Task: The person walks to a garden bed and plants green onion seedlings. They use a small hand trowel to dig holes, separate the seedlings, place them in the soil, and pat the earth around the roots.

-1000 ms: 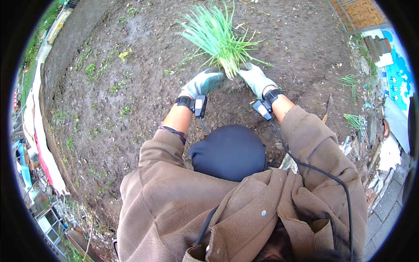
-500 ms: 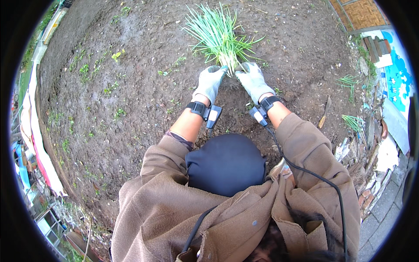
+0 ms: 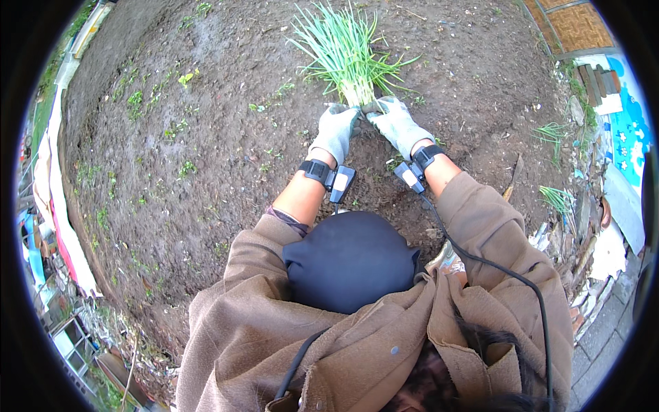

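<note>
A bunch of green onions [image 3: 350, 58] lies on the brown soil, long green leaves fanned away from me and pale stem ends toward me. At those pale ends, my left hand [image 3: 336, 127] in a whitish work glove has its fingers closed on the near left side. My right hand [image 3: 396, 125], gloved the same way, curls its fingers in from the right. Both sets of fingertips nearly meet at the base of the bunch and partly hide it. Whether something thin is also pinched there cannot be made out.
Small weeds [image 3: 135, 103] dot the soil to the left. At the right edge lie loose green onion plants [image 3: 549, 132] beside rubble and a blue painted panel [image 3: 628, 130]. A dark rounded object [image 3: 350, 261] sits before my torso. A cable [image 3: 494, 264] runs along my right arm.
Both hands have come slightly closer together at the stem ends, the left one moving right and the right one a little left. The bunch lies in nearly the same place.
</note>
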### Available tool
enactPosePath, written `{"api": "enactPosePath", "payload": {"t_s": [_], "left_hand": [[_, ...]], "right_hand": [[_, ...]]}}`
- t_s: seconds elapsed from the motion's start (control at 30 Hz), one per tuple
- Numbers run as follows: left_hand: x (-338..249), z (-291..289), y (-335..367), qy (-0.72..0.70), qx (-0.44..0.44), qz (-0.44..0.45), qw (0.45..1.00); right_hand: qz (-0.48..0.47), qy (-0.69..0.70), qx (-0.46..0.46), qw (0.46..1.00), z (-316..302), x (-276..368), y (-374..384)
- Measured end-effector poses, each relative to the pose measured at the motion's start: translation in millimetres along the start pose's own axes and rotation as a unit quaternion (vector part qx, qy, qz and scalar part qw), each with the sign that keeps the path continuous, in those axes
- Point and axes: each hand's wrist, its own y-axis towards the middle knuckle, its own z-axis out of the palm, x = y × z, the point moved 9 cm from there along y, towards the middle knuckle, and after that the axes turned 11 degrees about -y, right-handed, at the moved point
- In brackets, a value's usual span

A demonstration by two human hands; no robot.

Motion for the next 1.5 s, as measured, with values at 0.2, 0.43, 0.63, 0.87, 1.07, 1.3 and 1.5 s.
{"api": "enactPosePath", "payload": {"t_s": [0.2,0.43,0.63,0.87,1.07,1.3,1.5], "left_hand": [[-9.2,10.5,-15.4,0.027,0.024,-0.022,0.999],[-3.0,0.1,-3.4,0.021,-0.042,0.036,0.998],[-0.3,-7.8,-7.8,0.018,-0.035,0.168,0.985],[9.0,-7.9,-34.1,-0.076,-0.036,0.127,0.988],[-12.1,7.7,-27.6,0.002,0.045,0.185,0.982],[2.4,-4.2,-32.8,0.024,0.017,0.149,0.988],[-5.8,-6.8,-47.3,0.137,-0.01,0.261,0.955]], "right_hand": [[0.101,0.22,0.054,0.969,28.7,-29.2,9.9],[-0.067,0.0,0.071,0.995,-2.8,14.6,-4.5],[-0.131,-0.129,0.064,0.981,-22.3,45.4,-13.9],[-0.116,-0.188,0.108,0.969,-25.6,47.7,-16.1],[-0.069,-0.03,0.134,0.988,-14.0,37.4,3.0],[-0.066,-0.067,0.081,0.992,-11.3,40.6,15.1],[-0.043,-0.102,0.062,0.992,-18.9,41.5,10.6]]}}
